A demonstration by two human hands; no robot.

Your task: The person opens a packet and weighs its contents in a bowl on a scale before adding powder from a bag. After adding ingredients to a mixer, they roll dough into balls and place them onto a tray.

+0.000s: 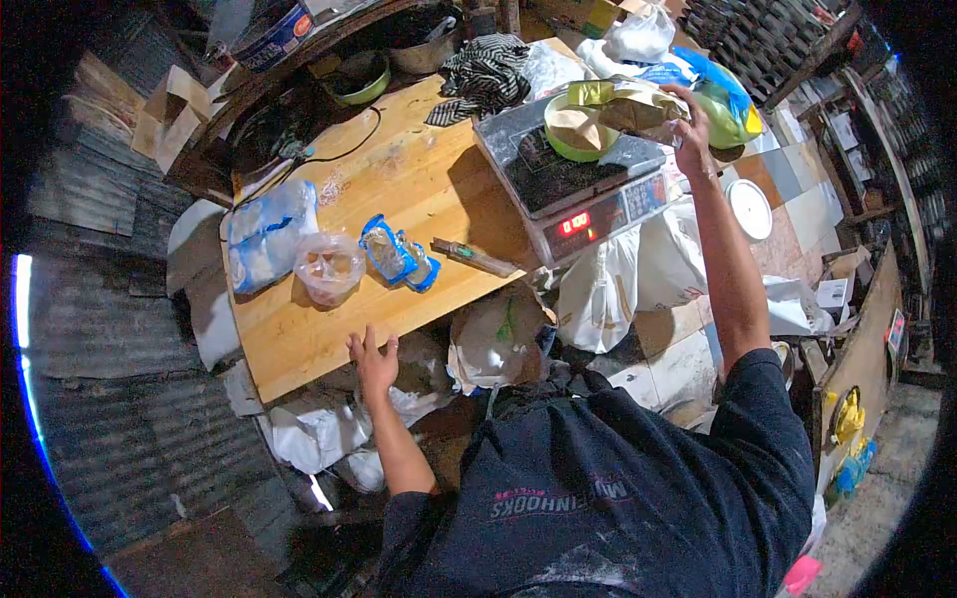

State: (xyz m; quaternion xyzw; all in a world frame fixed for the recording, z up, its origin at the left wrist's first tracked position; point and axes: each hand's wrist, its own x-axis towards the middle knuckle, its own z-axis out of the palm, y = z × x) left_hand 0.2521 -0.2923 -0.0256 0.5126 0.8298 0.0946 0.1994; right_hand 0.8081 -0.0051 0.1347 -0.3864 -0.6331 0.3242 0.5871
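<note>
My right hand point(690, 125) is closed on a brown and gold packet point(638, 108), tilted over a green bowl point(581, 135). Light powder shows in the bowl, which sits on a digital scale point(543, 174) with a lit red display. Near the front edge of the wooden table point(299, 354), my left hand point(375, 361) is open with its fingers apart and holds nothing. Beyond it are a clear plastic bag point(330, 267) with something brownish inside and blue-edged packets point(394, 251). A narrow tool point(474, 257) lies between those packets and the scale.
A blue and white package point(269, 234) lies at the table's left. A striped cloth point(488, 75) and another green bowl point(361, 82) are at the back. White sacks point(603, 294) hang or stand below the scale, and a white round lid point(749, 210) is at the right.
</note>
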